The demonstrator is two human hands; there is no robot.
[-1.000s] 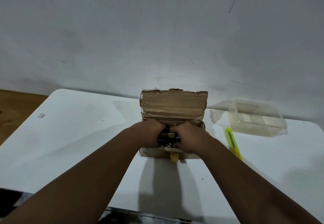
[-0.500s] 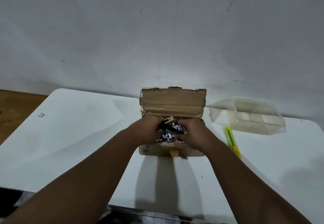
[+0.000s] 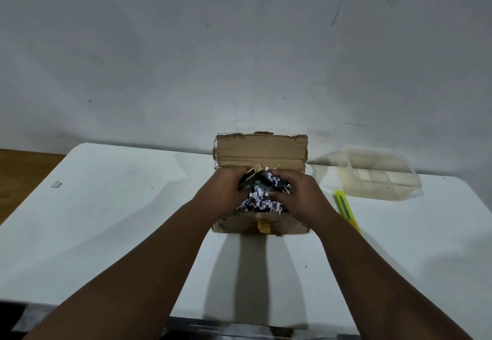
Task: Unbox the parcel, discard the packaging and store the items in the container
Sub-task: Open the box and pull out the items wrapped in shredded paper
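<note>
A brown cardboard parcel box (image 3: 262,150) stands open in the middle of the white table (image 3: 106,220), its lid flap upright at the back. Both hands are inside it. My left hand (image 3: 221,193) grips a dark item with a tan end (image 3: 253,177) that sticks up out of the box. My right hand (image 3: 298,196) clutches a wad of black-and-white shredded paper filling (image 3: 262,200) bunched between the two hands. A clear plastic container (image 3: 378,177) sits open to the right of the box.
A yellow-green utility knife (image 3: 346,209) lies on the table between the box and the container. A small pale scrap (image 3: 56,184) rests near the table's left edge. A grey wall rises behind; wooden floor shows at far left.
Both hands have risen out of the box, bringing up the shredded paper and the dark item with the tan end, which were mostly hidden a second ago.
</note>
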